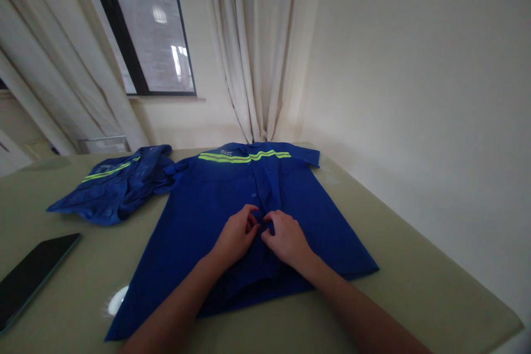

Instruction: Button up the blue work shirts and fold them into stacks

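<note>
A blue short-sleeved work shirt (199, 215) lies spread on the table, its collar at the far end and its hem towards me. Yellow-green stripes cross its chest, and small buttons run down the front opening. My left hand (238, 231) pinches the shirt front at the middle of the opening, fingers curled. Just to its right, my right hand (286, 235) also pinches the cloth at the placket, the fingertips of both hands nearly meeting. The bit of cloth or button between the fingertips is too small and dark to make out.
A second blue garment (120, 188) with similar stripes lies crumpled at the left, against the shirt's sleeve. A dark flat tablet-like device (35, 274) rests at the table's left. The greenish table (415, 287) meets a wall on the right; curtains (257, 38) hang behind.
</note>
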### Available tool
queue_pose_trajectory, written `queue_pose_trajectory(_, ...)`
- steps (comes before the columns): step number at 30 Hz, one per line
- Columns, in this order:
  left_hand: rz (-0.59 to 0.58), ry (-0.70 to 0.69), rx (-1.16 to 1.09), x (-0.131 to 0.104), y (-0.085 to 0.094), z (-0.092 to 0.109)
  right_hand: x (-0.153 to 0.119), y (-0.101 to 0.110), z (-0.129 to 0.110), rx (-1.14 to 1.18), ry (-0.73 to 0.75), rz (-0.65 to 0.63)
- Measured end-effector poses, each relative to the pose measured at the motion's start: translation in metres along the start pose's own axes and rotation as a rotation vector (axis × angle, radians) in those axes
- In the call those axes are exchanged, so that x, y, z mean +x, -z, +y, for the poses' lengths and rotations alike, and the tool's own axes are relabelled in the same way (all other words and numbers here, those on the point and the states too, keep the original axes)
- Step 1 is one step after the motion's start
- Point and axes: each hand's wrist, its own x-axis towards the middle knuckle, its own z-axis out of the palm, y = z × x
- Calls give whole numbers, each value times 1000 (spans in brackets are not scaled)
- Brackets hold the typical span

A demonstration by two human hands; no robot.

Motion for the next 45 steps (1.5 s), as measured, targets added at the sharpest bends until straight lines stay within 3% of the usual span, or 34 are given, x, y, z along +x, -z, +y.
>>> queue_pose_trajectory(4, -21, 1, 119, 0, 2, 2, 4, 0, 7, 223, 34, 65)
queue_pose_trajectory(8, 58, -57, 168, -6, 0, 5, 6, -2, 11, 364, 12, 67)
queue_pose_trajectory(13, 110, -102, 183, -11, -2, 6, 4, -2, 9, 356, 12, 80)
queue_pose_trajectory(18, 94, -116, 306, -13, -3, 12, 4, 2, 5, 369, -36, 49)
queue_pose_trajectory(22, 83, -109, 384, -13, -4, 15, 2, 3, 2, 308, 8, 70)
queue_pose_trajectory(25, 88, -100, 372, -13, -5, 14, 0, 3, -1, 331, 7, 62)
queue_pose_trajectory(32, 98, -107, 258, -12, -2, 12, 6, -6, 6, 668, -101, -120)
queue_pose_trajectory(45, 134, -119, 143, -9, -3, 2, 13, -6, 13, 613, -79, -138)
